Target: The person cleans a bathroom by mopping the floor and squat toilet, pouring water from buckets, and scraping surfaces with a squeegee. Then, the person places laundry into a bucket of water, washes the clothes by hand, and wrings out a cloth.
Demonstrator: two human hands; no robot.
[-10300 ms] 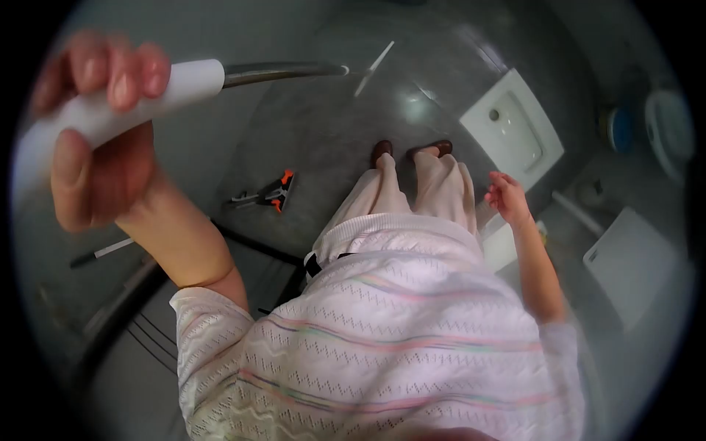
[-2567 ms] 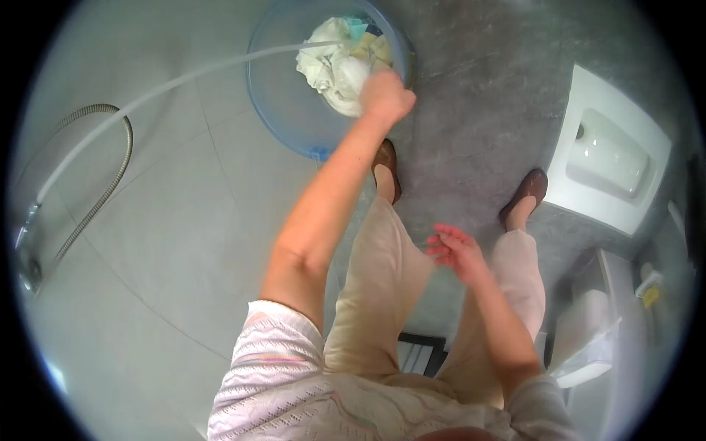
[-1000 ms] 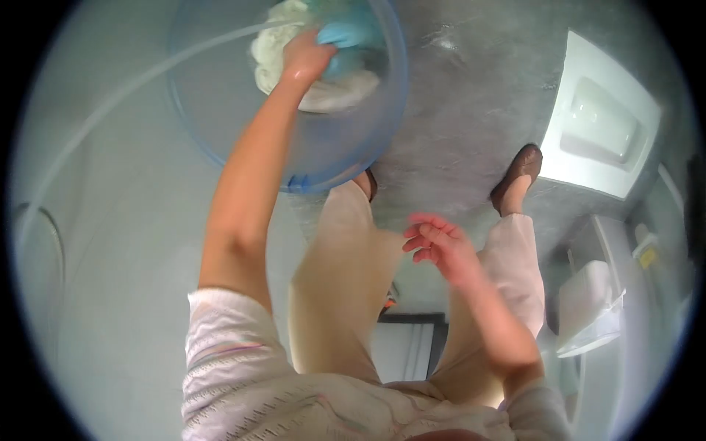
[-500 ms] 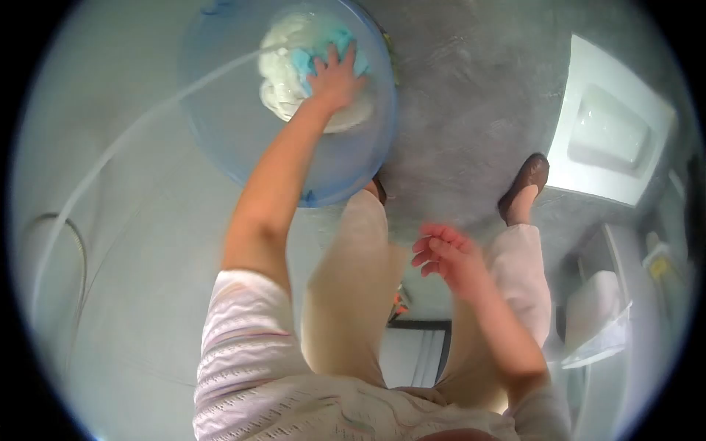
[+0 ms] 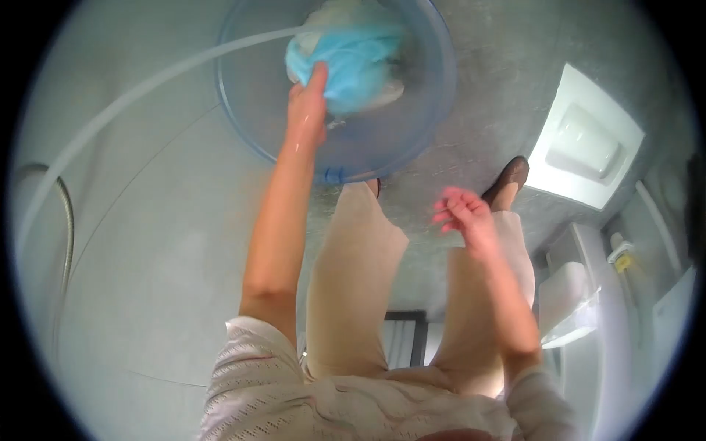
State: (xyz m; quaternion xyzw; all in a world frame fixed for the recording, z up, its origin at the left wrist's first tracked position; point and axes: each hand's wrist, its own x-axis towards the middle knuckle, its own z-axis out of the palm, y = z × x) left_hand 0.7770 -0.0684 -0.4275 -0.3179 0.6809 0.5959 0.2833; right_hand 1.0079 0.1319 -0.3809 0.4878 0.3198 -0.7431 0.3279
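Note:
My left hand (image 5: 307, 103) reaches into a large clear blue-tinted basin (image 5: 334, 174) at the top and grips a bright blue cloth (image 5: 349, 77). The blue cloth is bunched up and blurred, over white cloth (image 5: 334, 13) in the basin. From the left, a pale hose (image 5: 158, 77) arcs in, its end by the blue cloth. Over the floor, between my knees and the right shoe, hovers my right hand (image 5: 465, 214), with nothing in it and its fingers loosely bent and apart.
A white squat toilet (image 5: 588, 143) is set in the grey floor at the right. Below it stand a white bin with a plastic bag (image 5: 566, 301) and a yellow-and-white item (image 5: 624, 259). A metal shower hose (image 5: 68, 220) hangs at the far left. My brown shoe (image 5: 509, 178) is near the toilet.
My left hand, spread on the cloths half a second ago, has closed on the blue cloth and shifted it towards me. The basin appears further right. My right hand stays free.

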